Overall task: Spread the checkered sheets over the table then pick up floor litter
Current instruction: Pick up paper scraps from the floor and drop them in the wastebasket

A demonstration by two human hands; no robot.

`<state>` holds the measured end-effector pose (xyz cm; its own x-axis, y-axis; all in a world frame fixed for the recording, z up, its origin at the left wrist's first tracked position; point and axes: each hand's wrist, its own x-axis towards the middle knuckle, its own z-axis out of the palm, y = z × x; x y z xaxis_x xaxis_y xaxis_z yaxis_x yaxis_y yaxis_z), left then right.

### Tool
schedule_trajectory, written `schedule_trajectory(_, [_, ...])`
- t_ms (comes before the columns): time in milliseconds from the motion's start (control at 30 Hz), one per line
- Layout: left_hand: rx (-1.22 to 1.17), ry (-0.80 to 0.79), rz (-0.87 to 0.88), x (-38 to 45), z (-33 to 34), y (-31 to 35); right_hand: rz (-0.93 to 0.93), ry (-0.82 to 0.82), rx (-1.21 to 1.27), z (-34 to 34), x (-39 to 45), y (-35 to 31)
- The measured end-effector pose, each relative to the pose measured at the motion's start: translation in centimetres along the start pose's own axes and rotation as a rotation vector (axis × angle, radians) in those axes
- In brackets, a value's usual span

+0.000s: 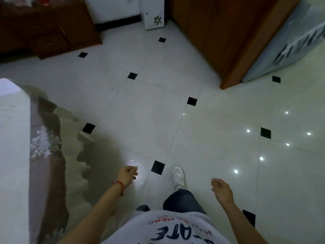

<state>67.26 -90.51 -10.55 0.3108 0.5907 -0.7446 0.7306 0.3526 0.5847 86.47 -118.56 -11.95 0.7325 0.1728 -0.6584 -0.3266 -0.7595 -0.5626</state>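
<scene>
- Just beyond the left hand, a clear round plastic lid lies flat on the floor.
- Left grip loosely apart, empty, nearer.
- Right hand open, empty, well apart to the right.

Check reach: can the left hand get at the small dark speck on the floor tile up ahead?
Probably not from here. The left hand hangs empty beside the body, and the speck lies well ahead on open tile. Nothing blocks the way; stepping forward and bending down looks necessary.
</scene>
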Motion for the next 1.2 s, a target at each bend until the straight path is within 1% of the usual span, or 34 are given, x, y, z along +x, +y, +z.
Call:
schedule_trajectory(133, [-0.073,0.129,-0.062,2.8,-0.5,3.4,-0.057,-0.111,-0.125,-1.3,7.2,-7.4])
schedule_trajectory(300, [-0.207,0.251,-0.145,5.4,-1.5,6.8,-0.15,-0.22,-0.232,-1.5,14.8,-18.4])
schedule_trajectory(500, [-0.363,0.353,-0.245,9.9,-2.9,10.4,-0.231,-0.345,-0.274,3.7,21.4,-30.5])
schedule_trajectory(633, [-0.401,0.366,-0.295,15.5,-5.1,13.7,-0.275,-0.398,-0.297,8.7,25.9,-38.3])
schedule_trajectory(800, [-0.48,0.365,-0.293,23.2,-10.3,21.3,-0.277,-0.404,-0.349,13.1,31.2,-48.1])
schedule_trajectory(967, [-0.468,0.36,-0.198,30.9,-17.4,31.1,-0.29,-0.403,-0.352,15.9,35.8,-57.7])
schedule_trajectory(1100, [-0.495,0.409,-0.132,36.4,-22.5,38.2,-0.275,-0.404,-0.361,18.2,39.7,-63.8])
schedule_trajectory(1200, [-0.541,0.461,-0.127,40.3,-25.4,41.7,-0.293,-0.443,-0.382,21.3,43.0,-69.1])
